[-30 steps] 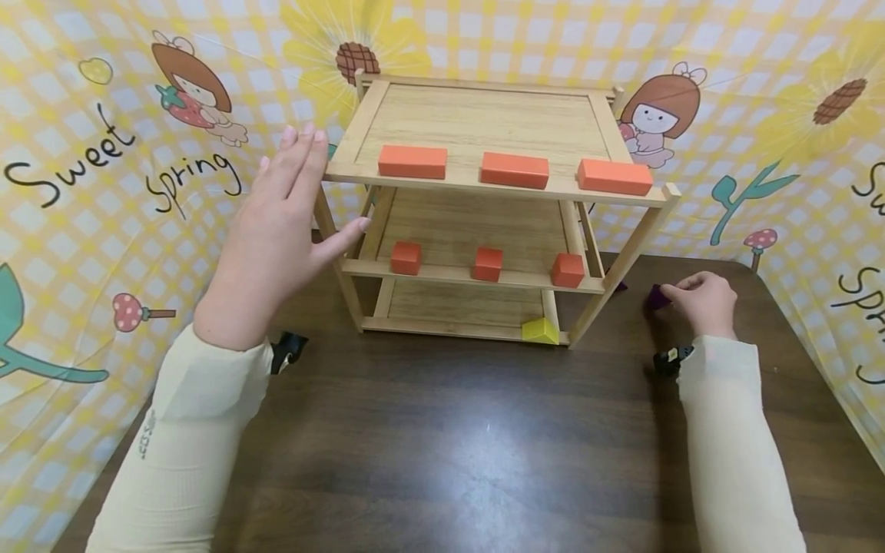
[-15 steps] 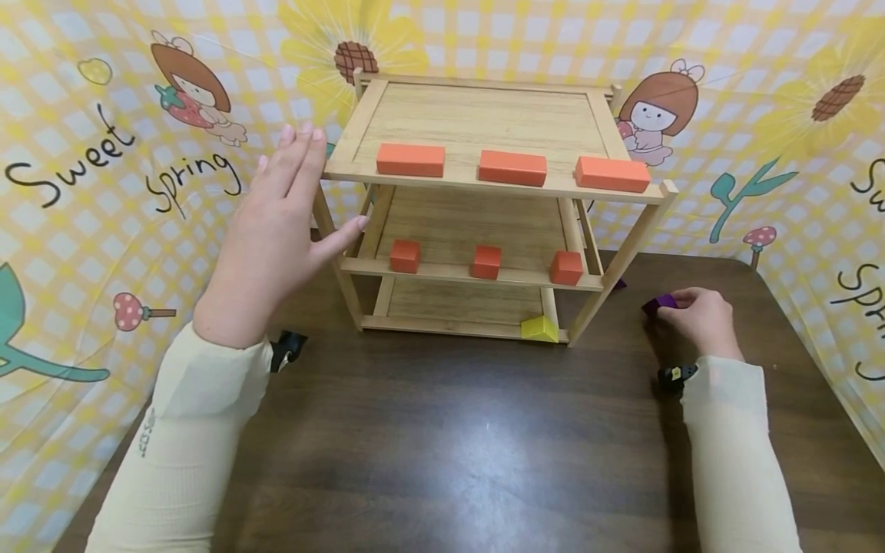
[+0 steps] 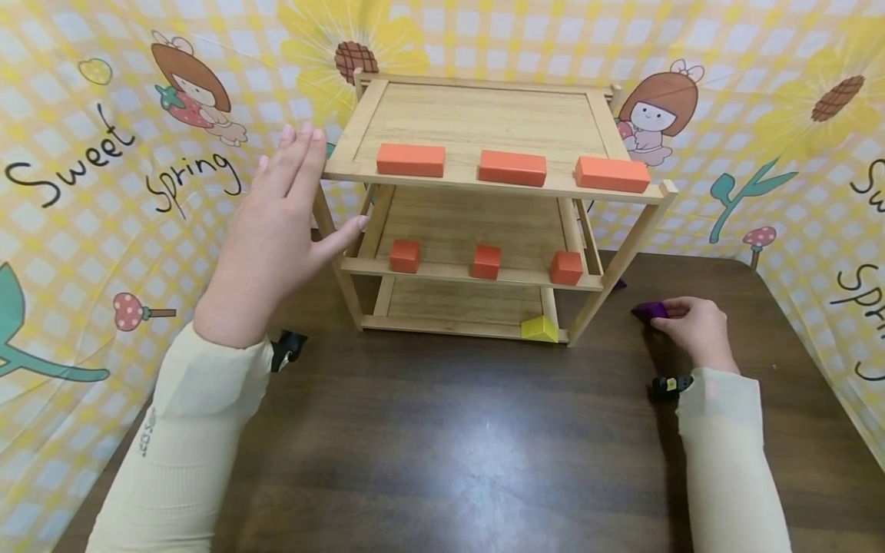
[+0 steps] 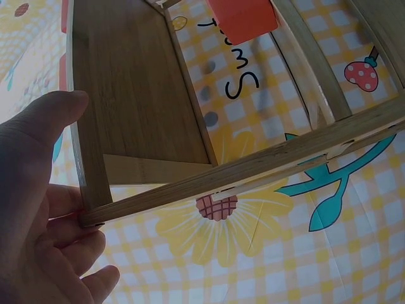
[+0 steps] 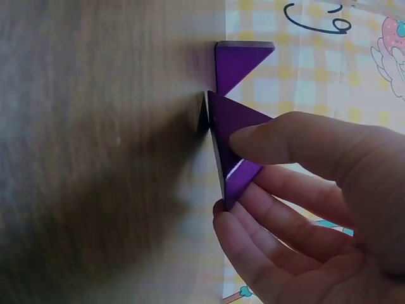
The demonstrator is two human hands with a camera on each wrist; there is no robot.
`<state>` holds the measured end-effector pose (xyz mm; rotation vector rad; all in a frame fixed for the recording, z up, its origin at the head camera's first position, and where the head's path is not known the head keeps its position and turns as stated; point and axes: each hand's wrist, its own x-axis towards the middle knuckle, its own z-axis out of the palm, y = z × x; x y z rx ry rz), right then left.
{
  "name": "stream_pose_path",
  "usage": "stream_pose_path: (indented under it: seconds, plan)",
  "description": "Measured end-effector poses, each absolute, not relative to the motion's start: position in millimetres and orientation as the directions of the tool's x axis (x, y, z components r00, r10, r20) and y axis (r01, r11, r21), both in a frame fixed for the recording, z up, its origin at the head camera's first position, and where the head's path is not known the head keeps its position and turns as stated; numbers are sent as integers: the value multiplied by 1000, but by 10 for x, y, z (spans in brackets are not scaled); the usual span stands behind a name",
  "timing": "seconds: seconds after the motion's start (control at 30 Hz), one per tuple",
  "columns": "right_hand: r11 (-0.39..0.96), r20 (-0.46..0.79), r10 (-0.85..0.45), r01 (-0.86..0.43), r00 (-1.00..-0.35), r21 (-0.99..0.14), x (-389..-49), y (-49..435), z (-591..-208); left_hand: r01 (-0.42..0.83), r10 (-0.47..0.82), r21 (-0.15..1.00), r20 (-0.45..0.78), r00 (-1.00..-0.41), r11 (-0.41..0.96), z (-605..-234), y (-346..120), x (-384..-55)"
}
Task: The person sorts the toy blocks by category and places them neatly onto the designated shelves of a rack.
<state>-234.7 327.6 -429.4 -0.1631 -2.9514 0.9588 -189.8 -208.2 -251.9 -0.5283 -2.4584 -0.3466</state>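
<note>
My left hand (image 3: 266, 223) lies against the left front corner of a three-tier wooden shelf (image 3: 491, 115), fingers straight along the side and thumb reaching across the front. Seen from the left wrist, the thumb (image 4: 60, 107) is at the shelf's edge, with the other fingers around the corner's end. To the right of the shelf, my right hand (image 3: 698, 330) pinches a purple triangular block (image 5: 234, 123) low over the table, thumb on its flat face. A second purple triangular block (image 5: 237, 63) stands just beyond it; in the head view it is mostly hidden behind the right front post.
Three orange oblong blocks (image 3: 513, 168) line the top tier's front edge. Below them are three red-orange cubes (image 3: 486, 262) on the middle tier. A yellow triangular block (image 3: 541, 329) sits at the bottom tier's right front. Patterned cloth (image 3: 760, 123) surrounds the dark wooden table (image 3: 456, 430).
My right hand has drawn slightly nearer and left with the purple triangular block, which has turned and shows more of itself. The left hand stays at the shelf corner.
</note>
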Motion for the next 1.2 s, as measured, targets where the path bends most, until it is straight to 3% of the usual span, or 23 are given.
stream_pose_path:
  seconds: [0.53, 1.2]
  plan:
    - [796, 59, 43, -1, -997, -605, -2237, 3074, -4133, 444, 288, 127, 599, -747, 887, -2517, -2079, -1900]
    - [802, 40, -91, -97, -995, -589, -2014, 2842, -3730, 446, 281, 139, 605, -745, 884, -2528, -2079, -1895]
